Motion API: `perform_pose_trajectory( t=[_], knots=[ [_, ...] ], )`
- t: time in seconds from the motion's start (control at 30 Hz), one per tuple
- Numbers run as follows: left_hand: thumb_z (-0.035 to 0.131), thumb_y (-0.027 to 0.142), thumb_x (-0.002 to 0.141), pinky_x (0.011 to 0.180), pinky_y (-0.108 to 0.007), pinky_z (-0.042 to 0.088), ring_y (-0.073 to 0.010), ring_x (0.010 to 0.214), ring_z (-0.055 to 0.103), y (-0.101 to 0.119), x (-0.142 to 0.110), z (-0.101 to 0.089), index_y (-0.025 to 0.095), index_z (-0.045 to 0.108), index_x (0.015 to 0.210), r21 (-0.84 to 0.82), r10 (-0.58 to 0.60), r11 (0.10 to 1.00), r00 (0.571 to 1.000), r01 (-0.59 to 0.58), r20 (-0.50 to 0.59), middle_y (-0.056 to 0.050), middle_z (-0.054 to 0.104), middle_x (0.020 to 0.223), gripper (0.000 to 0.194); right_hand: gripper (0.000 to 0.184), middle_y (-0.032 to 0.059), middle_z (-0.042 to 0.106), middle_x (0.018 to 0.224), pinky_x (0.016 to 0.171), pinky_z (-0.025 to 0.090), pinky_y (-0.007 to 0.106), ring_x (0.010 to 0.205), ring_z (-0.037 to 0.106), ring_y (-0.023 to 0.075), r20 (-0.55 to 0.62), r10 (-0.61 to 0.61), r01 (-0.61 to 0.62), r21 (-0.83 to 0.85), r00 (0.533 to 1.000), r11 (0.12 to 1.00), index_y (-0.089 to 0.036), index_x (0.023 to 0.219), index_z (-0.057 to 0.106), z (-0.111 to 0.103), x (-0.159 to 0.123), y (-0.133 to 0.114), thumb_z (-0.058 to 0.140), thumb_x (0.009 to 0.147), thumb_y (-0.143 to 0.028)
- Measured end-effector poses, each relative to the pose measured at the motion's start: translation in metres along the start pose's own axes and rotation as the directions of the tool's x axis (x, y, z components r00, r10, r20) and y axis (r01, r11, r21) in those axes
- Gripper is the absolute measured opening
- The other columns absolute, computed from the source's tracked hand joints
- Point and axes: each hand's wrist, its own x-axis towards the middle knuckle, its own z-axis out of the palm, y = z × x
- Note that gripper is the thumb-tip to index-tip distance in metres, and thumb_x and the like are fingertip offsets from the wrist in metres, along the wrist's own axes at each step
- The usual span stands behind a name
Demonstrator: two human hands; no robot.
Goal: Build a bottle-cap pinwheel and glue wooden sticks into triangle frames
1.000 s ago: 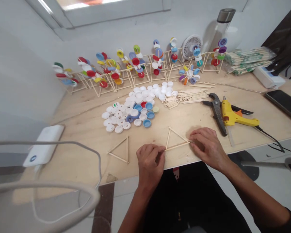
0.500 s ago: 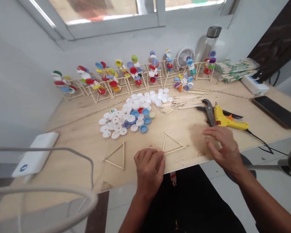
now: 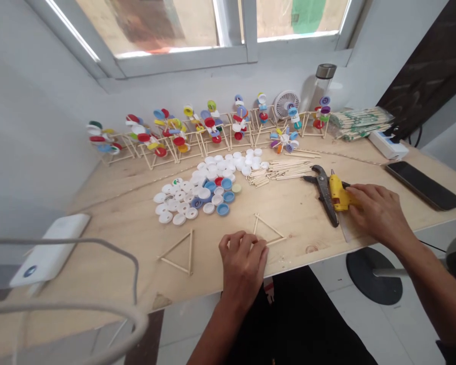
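Observation:
My right hand [image 3: 376, 210] is closed around the handle of a yellow hot glue gun [image 3: 338, 193], which lies on the table with its nozzle pointing away. Left of the gun, touching or close to it, are black-handled pliers [image 3: 326, 195]. My left hand [image 3: 245, 261] rests near the front edge, fingers curled over the near left corner of a wooden stick triangle [image 3: 270, 225]; that corner is hidden beneath them. A second stick triangle [image 3: 178, 252] lies flat to the left.
White and blue bottle caps [image 3: 190, 192] are heaped mid-table, beside a pile of loose sticks [image 3: 289, 170]. Stick frames with colourful cap wheels [image 3: 180, 142] line the wall. A phone [image 3: 425, 185], a power strip [image 3: 388, 145] and a bottle [image 3: 321, 86] stand right; a white power bank [image 3: 51, 248] lies left.
My right hand has moved right and taken hold of the hot glue gun's handle. My left hand stays at the triangle's corner. The camera view has tilted up slightly.

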Motion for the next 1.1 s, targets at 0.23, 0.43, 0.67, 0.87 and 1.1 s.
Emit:
perform_pose_trajectory(
  t=[0.23, 0.43, 0.67, 0.87, 1.1],
  knots=[
    [0.058, 0.018, 0.083, 0.086, -0.042, 0.033, -0.0214, 0.088, 0.054, -0.003, -0.002, 0.009, 0.020, 0.065, 0.077, -0.002, -0.009, 1.000, 1.000, 0.009, -0.019, -0.003, 0.065, 0.079, 0.009, 0.035, 0.0137, 0.063, 0.113, 0.076, 0.039, 0.041, 0.099, 0.054, 0.0310, 0.229, 0.060, -0.033, -0.118, 0.972, 0.992, -0.013, 0.107, 0.061, 0.000, 0.007, -0.004, 0.045, 0.078, -0.023],
    [0.059, 0.019, 0.083, 0.088, -0.042, 0.032, -0.0209, 0.088, 0.053, -0.003, -0.002, 0.010, 0.021, 0.065, 0.075, 0.004, -0.018, 1.000, 1.000, 0.018, -0.008, -0.002, 0.065, 0.079, 0.010, 0.033, 0.0140, 0.061, 0.117, 0.077, 0.034, 0.039, 0.101, 0.051, 0.0294, 0.339, 0.088, -0.042, -0.141, 0.937, 0.989, -0.012, 0.111, 0.059, -0.010, 0.014, -0.008, 0.042, 0.084, -0.021],
    [0.059, 0.017, 0.083, 0.087, -0.041, 0.031, -0.0205, 0.087, 0.052, -0.006, -0.003, 0.014, 0.020, 0.064, 0.073, 0.003, 0.004, 1.000, 0.999, -0.004, -0.039, -0.002, 0.064, 0.077, 0.012, 0.030, 0.0162, 0.061, 0.113, 0.076, 0.032, 0.039, 0.099, 0.050, 0.0283, 0.378, 0.094, -0.048, -0.130, 0.921, 0.990, -0.010, 0.109, 0.058, -0.013, 0.020, -0.010, 0.041, 0.085, -0.019],
    [0.059, 0.017, 0.083, 0.086, -0.041, 0.031, -0.0203, 0.086, 0.052, -0.006, -0.002, 0.014, 0.020, 0.064, 0.073, 0.003, 0.007, 1.000, 0.999, -0.006, -0.039, -0.002, 0.063, 0.076, 0.012, 0.029, 0.0182, 0.061, 0.108, 0.077, 0.031, 0.039, 0.099, 0.048, 0.0292, 0.352, 0.128, -0.089, -0.127, 0.927, 0.988, -0.009, 0.108, 0.056, -0.013, 0.021, -0.009, 0.042, 0.086, -0.021],
    [0.059, 0.017, 0.083, 0.085, -0.041, 0.031, -0.0203, 0.086, 0.052, -0.006, -0.002, 0.014, 0.020, 0.064, 0.072, -0.006, 0.010, 1.000, 0.999, -0.011, -0.046, -0.002, 0.063, 0.076, 0.012, 0.021, 0.0132, 0.061, 0.089, 0.072, 0.040, 0.036, 0.083, 0.053, 0.0247, 0.243, 0.330, -0.368, 0.131, 0.912, 0.921, -0.016, 0.093, 0.055, -0.035, 0.024, -0.016, 0.046, 0.081, -0.031]
  ],
)
